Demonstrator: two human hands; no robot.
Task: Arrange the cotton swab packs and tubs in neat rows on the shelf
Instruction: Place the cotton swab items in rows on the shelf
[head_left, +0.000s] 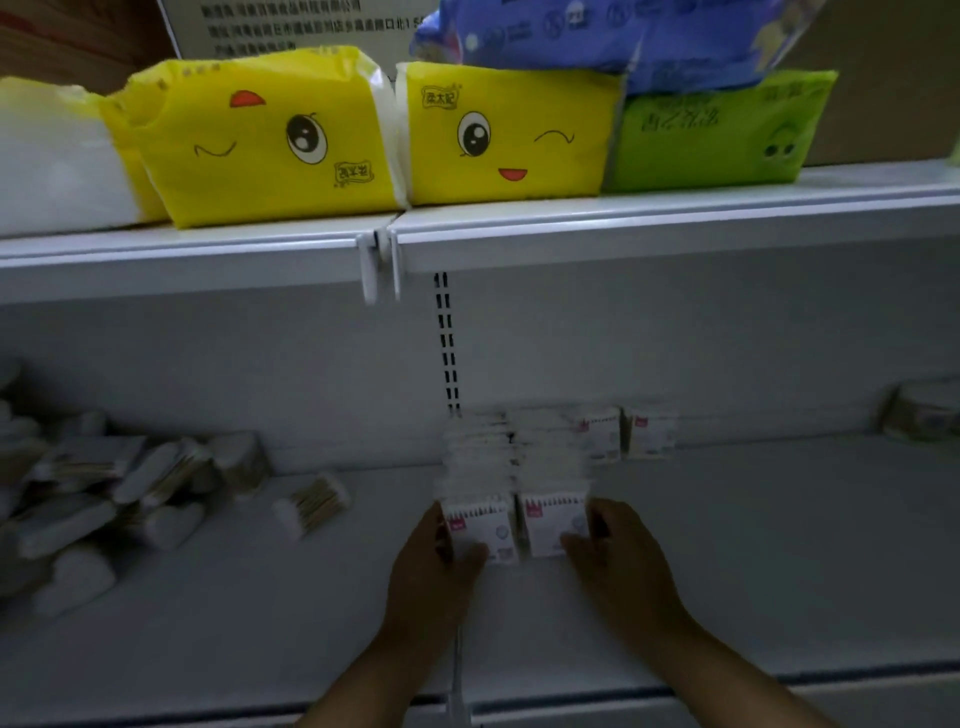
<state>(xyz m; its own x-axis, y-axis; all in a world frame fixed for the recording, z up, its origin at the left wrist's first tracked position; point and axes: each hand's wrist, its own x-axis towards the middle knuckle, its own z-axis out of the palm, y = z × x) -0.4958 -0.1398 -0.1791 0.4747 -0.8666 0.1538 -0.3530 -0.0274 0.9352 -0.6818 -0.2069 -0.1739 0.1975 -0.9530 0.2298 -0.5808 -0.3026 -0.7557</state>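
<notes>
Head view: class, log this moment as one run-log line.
left hand: on front left pack | right hand: on front right pack | rows: two | loose pile: left, unsorted

**Dim white store shelving**

A white metal shelf (727, 545) fills the lower half of the frame, its front lip crossing the bottom edge. Behind it stands a pale grey back panel (208, 364), split at centre by a slotted upright (445, 343) with paired dark slots. Across the upper middle runs the upper shelf (675, 218), made of two sections that meet just left of centre, where white clips (378, 265) hang down. On it, two yellow packs (509, 135) with cartoon faces sit side by side, a green pack (717, 135) to their right, and a blue pack (597, 36) on top. A cardboard box (893, 78) shows at upper right. The light is low and bluish.
</notes>
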